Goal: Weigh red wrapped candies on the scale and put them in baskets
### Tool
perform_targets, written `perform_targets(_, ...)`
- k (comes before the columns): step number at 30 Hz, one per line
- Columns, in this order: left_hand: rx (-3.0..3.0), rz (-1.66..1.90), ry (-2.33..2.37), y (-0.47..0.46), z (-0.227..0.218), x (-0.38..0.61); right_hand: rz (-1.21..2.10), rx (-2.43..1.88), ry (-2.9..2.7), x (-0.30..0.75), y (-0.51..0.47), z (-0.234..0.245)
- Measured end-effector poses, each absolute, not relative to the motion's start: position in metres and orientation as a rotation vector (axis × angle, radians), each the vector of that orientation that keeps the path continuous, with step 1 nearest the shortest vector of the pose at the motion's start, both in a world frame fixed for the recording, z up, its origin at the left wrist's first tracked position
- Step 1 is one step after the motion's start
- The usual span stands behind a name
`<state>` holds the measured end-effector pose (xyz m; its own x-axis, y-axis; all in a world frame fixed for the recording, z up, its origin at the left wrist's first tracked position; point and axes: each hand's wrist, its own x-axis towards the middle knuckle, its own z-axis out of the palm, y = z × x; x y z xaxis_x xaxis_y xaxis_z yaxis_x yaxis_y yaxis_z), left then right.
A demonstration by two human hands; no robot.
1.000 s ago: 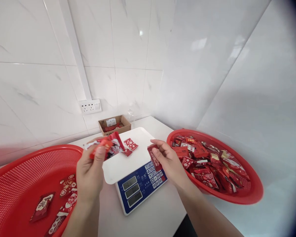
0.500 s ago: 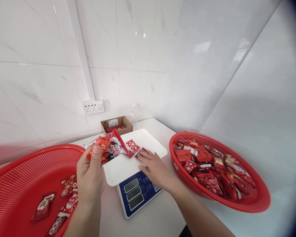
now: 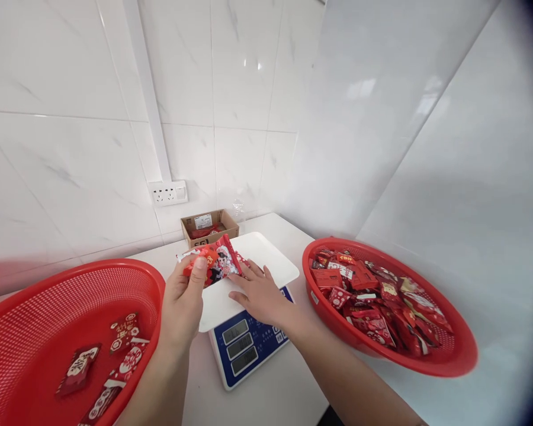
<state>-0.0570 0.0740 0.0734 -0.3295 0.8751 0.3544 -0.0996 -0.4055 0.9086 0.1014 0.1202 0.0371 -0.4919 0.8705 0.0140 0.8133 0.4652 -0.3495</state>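
Observation:
My left hand (image 3: 184, 296) is closed on a small bunch of red snack packets (image 3: 213, 263), held just over the left side of the white scale tray (image 3: 273, 260). My right hand (image 3: 257, 293) lies flat on the tray with its fingers spread, covering the loose packets there; its fingertips reach toward the held bunch. Below the tray shows the blue front of the digital scale (image 3: 244, 349) with its displays and keypad.
A red mesh basket (image 3: 48, 307) on the left holds a few red packets (image 3: 115, 346). Another red basket (image 3: 426, 367) on the right is full of packets. A small cardboard box (image 3: 208, 228) sits by the tiled wall under a power socket (image 3: 167, 192).
My right hand laid its single packet on the tray, then slid left over the packets there. My left hand moved its bunch right, closer to the tray.

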Motion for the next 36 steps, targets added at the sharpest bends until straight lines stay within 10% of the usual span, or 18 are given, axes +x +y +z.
perform_targets(16,1.278,1.757,1.139,0.072,0.074,-0.061,0.533,-1.591,-2.389,0.106,0.135,0.034)
perform_targets(36,1.949,1.463,0.971,0.053,0.084,-0.048,0.372,-0.741,-1.789,0.126,0.053,0.104)
